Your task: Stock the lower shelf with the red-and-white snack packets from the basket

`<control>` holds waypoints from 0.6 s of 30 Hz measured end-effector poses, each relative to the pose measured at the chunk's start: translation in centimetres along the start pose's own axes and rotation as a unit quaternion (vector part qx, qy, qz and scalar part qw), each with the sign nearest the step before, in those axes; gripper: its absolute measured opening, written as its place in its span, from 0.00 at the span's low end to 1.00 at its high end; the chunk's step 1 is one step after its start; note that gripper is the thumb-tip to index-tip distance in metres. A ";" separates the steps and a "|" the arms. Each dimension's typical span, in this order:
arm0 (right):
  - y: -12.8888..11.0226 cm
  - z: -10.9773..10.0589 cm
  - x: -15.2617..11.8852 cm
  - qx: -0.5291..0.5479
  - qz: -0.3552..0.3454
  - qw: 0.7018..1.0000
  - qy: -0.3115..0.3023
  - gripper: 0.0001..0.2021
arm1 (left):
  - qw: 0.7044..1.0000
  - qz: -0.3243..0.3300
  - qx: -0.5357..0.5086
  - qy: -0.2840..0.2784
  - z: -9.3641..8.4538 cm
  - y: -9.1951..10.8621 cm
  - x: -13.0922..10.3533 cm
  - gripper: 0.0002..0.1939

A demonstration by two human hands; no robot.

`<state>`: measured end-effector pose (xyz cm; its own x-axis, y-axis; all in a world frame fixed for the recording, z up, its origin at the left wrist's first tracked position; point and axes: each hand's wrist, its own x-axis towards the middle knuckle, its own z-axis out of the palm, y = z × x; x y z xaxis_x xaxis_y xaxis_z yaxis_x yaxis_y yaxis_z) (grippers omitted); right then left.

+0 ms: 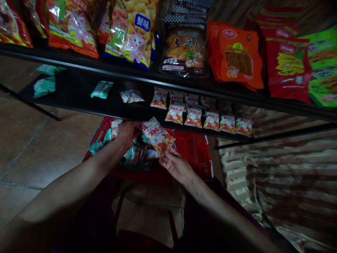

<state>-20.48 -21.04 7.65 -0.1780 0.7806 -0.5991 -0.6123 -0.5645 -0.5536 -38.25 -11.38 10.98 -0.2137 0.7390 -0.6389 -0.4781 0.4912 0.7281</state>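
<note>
The person's bare right hand is gripping the lower corner of a small pillow-shaped white snack packet with red lettering and an orange printed base, thumb and fingers closing on its crimped edge. The bare left hand is reaching over a red plastic basket, its fingertips coming up to the packet's upper left corner; whether they are pinching it cannot be told. The packet is hanging tilted between the two hands, above the basket and just in front of the lower black shelf. The basket is holding a jumble of teal and white packets, and beside it, on the right, a red perforated plastic basket section is showing. On the lower shelf, small white-and-orange packets are standing in rows toward the right, while one pale packet and a few shiny teal packets are lying toward the left. Above, the upper black shelf is carrying large bright snack bags, brown clear-wrapped packs, flat orange packets, red packets and green packets.
</note>
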 end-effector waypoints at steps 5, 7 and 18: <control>0.3 0.4 -0.3 0.013 0.026 1.000 -0.003 0.09 | 0.999 -0.015 0.028 0.016 -0.5 0.1 0.3 0.06; 0.5 0.4 -0.4 0.018 0.035 0.999 -0.005 0.09 | 0.999 -0.016 0.037 0.015 -0.7 0.0 0.5 0.07; 1.0 -0.5 -0.2 0.022 0.067 0.997 -0.012 0.08 | 0.998 -0.040 0.044 -0.025 -1.1 0.9 0.5 0.03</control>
<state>-20.66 -21.91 6.95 -0.2788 0.7053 -0.6517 -0.6145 -0.6525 -0.4434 -39.76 -11.11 11.00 -0.1339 0.7169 -0.6842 -0.4149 0.5864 0.6957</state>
